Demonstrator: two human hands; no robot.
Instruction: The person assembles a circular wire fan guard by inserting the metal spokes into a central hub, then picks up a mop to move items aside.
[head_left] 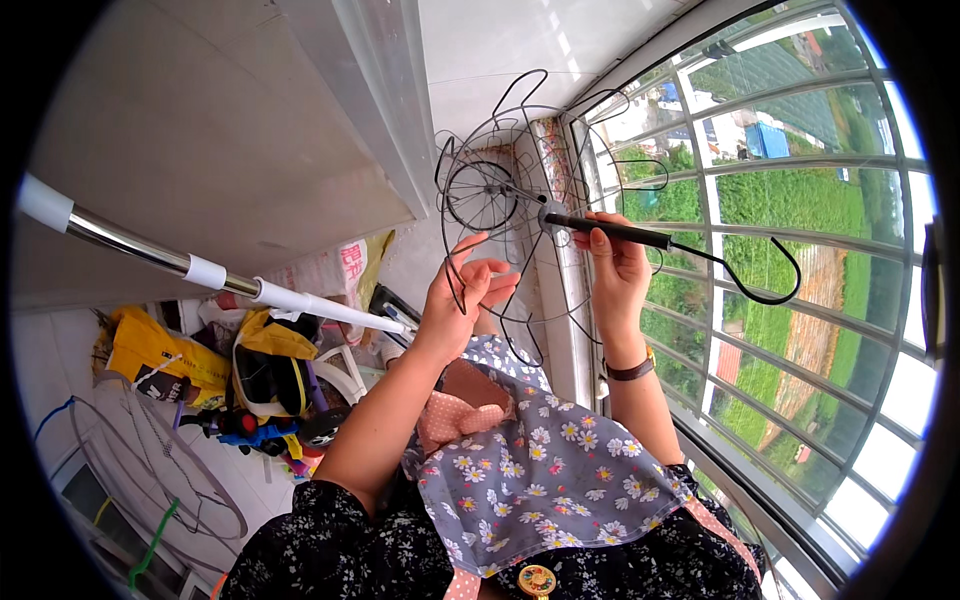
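A round black wire drying hanger [560, 318] hangs in front of me, with several curved wire arms spread around a grey hub and a black handle that ends in a hook. My right hand [617, 262] grips the black handle near the hub between thumb and fingers. At the hanger's left side is my left hand [465, 295], raised with its fingers apart. One of the wire arms crosses in front of it; whether the fingers touch that wire I cannot tell. The hook points right, toward the barred window.
A barred window [715, 215] runs along the right. From the left a white and metal pole [330, 308] slants inward. Below it lie a yellow bag [165, 355], a child's ride-on toy and other clutter. Grey wire loops [200, 480] lie at lower left. I wear a flowered apron [540, 470].
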